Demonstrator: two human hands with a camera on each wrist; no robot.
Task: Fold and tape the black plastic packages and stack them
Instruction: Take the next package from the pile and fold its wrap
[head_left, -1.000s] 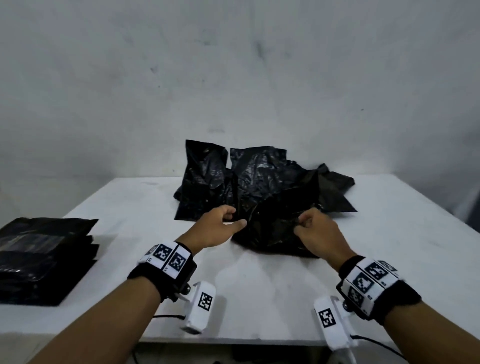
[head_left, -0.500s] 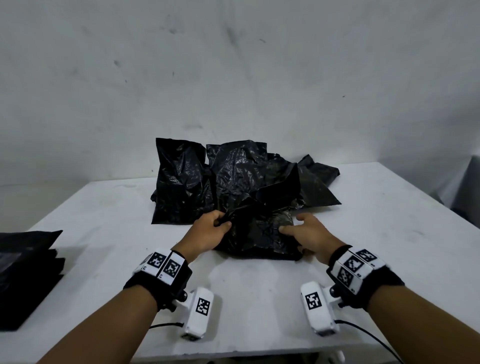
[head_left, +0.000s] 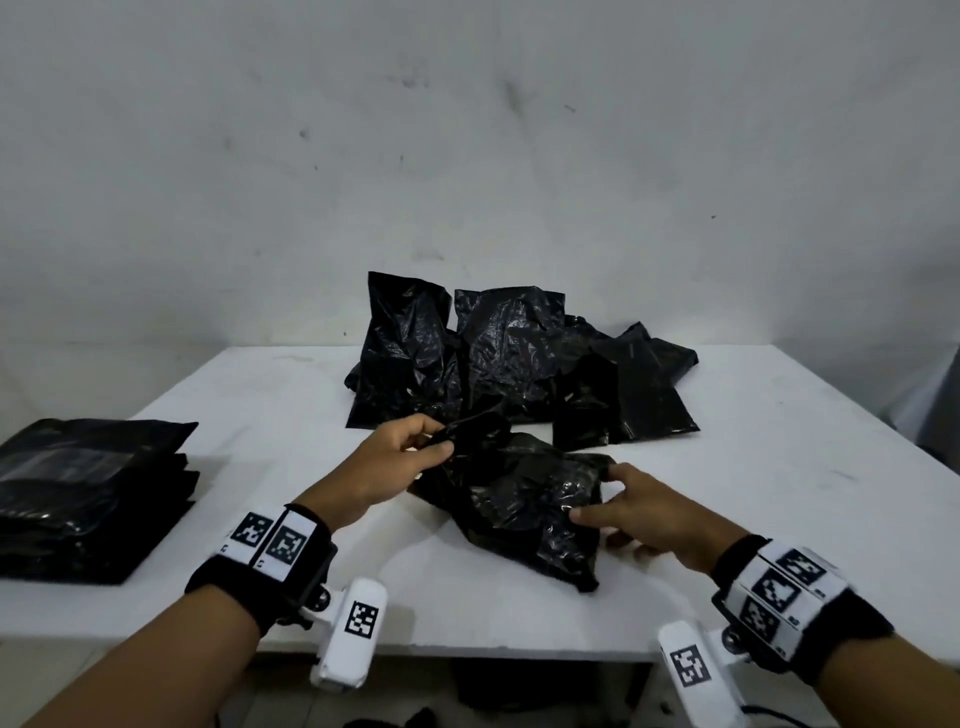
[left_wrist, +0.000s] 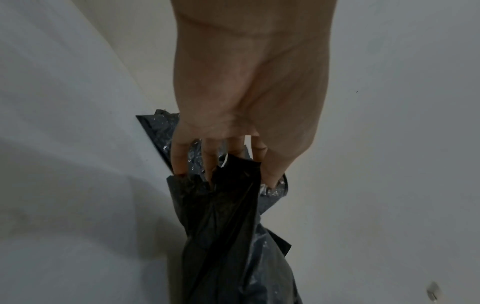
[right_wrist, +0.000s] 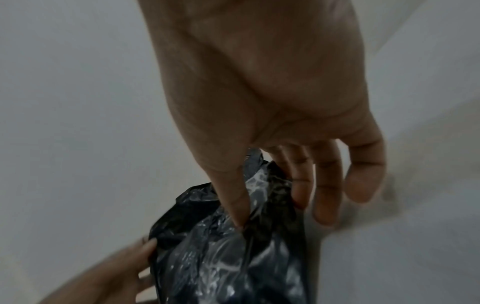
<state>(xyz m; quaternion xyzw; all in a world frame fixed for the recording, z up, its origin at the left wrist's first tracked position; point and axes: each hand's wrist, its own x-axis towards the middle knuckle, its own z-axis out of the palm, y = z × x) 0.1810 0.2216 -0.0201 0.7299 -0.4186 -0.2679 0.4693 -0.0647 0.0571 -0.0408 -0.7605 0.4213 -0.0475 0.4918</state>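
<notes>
A crumpled black plastic package (head_left: 524, 506) lies on the white table (head_left: 779, 519) near its front edge. My left hand (head_left: 415, 452) pinches the package's loose top flap (left_wrist: 233, 185) between thumb and fingers at its far left corner. At the package's right edge my right hand (head_left: 608, 504) grips the plastic between thumb and index finger (right_wrist: 267, 197), the other fingers loose beside it. A heap of unfolded black packages (head_left: 509, 364) sits behind, toward the wall. A stack of folded black packages (head_left: 88, 493) rests at the table's left edge.
A plain grey wall (head_left: 467, 156) rises right behind the table. Bare white tabletop spreads right of the heap and between the stack and my left arm. The table's front edge (head_left: 467, 647) runs just under my wrists.
The package has come out of the heap toward the front edge and now lies apart from it. Both hands came back with it; the camera view shifted, bringing the left stack further into view.
</notes>
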